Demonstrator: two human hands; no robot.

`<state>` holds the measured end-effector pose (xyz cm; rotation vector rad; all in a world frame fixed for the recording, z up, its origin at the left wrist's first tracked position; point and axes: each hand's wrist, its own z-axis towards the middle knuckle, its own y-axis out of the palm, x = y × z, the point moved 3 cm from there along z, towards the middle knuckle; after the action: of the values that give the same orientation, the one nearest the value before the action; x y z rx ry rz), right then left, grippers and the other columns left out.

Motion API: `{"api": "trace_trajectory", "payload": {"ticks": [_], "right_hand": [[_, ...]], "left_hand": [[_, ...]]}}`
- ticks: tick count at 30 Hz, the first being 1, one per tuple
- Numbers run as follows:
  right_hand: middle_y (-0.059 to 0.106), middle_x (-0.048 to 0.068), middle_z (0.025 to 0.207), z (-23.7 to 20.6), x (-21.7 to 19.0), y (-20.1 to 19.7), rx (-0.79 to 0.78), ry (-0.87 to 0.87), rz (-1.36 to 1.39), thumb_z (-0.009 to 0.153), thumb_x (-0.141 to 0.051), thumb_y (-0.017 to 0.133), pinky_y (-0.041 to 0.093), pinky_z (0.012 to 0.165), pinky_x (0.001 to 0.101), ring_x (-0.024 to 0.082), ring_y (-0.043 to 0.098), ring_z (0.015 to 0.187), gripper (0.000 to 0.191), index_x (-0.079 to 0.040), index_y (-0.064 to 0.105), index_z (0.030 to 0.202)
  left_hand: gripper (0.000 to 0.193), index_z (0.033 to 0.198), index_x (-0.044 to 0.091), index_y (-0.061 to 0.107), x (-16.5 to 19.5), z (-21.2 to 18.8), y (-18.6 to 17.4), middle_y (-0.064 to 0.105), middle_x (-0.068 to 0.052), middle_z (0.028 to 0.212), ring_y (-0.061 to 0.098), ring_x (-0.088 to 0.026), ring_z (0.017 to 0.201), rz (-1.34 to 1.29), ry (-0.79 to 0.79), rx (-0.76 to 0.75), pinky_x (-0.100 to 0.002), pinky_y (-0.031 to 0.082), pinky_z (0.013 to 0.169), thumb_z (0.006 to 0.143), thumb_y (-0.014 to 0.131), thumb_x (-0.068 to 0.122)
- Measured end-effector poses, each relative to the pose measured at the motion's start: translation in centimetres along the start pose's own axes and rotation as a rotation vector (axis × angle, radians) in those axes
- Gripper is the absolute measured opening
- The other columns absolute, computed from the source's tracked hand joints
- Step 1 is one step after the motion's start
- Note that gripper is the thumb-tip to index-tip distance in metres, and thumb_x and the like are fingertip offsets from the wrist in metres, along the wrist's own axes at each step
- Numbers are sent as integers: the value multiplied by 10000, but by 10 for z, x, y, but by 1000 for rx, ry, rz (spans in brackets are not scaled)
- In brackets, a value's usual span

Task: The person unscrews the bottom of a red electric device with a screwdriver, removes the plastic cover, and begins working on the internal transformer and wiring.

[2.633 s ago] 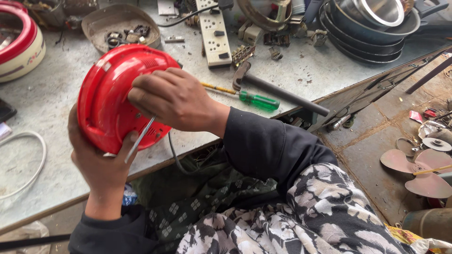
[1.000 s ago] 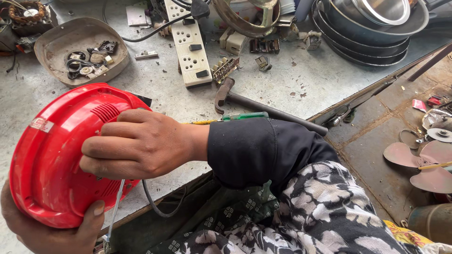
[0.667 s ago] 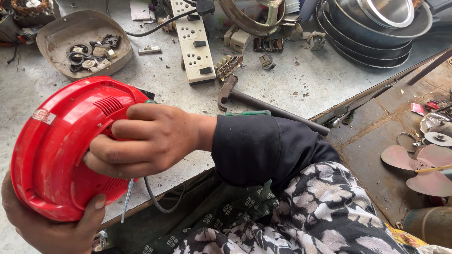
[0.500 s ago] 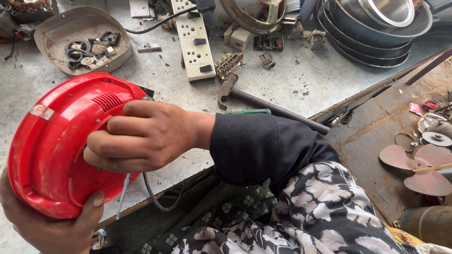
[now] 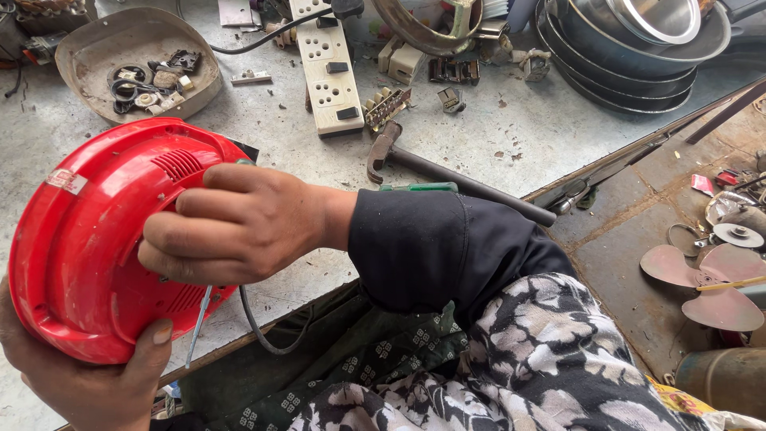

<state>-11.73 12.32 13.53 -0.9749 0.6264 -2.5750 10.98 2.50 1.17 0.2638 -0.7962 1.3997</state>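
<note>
A round red plastic housing (image 5: 88, 239) with vent slots is tilted on edge over the front of the workbench. My left hand (image 5: 88, 375) supports it from below at the bottom left, thumb on its rim. My right hand (image 5: 239, 227) presses on the housing's back with the fingers curled shut. A thin metal tool shaft (image 5: 198, 327) sticks down out of that fist; its handle is hidden. A grey wire (image 5: 259, 331) loops down from under the housing.
On the grey bench lie a white power strip (image 5: 327, 72), a hammer (image 5: 447, 172), a green-handled screwdriver (image 5: 419, 187) and a grey dish (image 5: 80, 76) of small parts. Stacked metal pans (image 5: 630, 64) stand at the back right. A pink fan blade (image 5: 710, 291) lies on the floor at right.
The red housing has come down and left toward me since the oldest frame. In the last second my right hand only shifted slightly on it, and the tool shaft swung a little.
</note>
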Motion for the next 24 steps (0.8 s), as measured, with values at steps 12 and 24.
{"api": "trace_trajectory", "payload": {"ticks": [12, 24], "right_hand": [[609, 22, 1218, -14, 3, -1, -40, 18, 59, 1068, -113, 601, 548, 836, 313, 141, 643, 995, 212, -80, 614, 1278], [704, 35, 1048, -19, 24, -20, 27, 469, 203, 1012, -308, 782, 568, 783, 339, 165, 705, 901, 373, -142, 582, 1279]], "left_hand": [[1058, 1581, -16, 282, 15, 10, 6, 481, -206, 1487, 539, -304, 1366, 39, 39, -53, -403, 501, 1204, 798, 850, 414], [1008, 1594, 19, 323, 40, 33, 20, 620, -233, 1426, 673, -307, 1282, -64, -17, -48, -372, 582, 1042, 798, 878, 293]]}}
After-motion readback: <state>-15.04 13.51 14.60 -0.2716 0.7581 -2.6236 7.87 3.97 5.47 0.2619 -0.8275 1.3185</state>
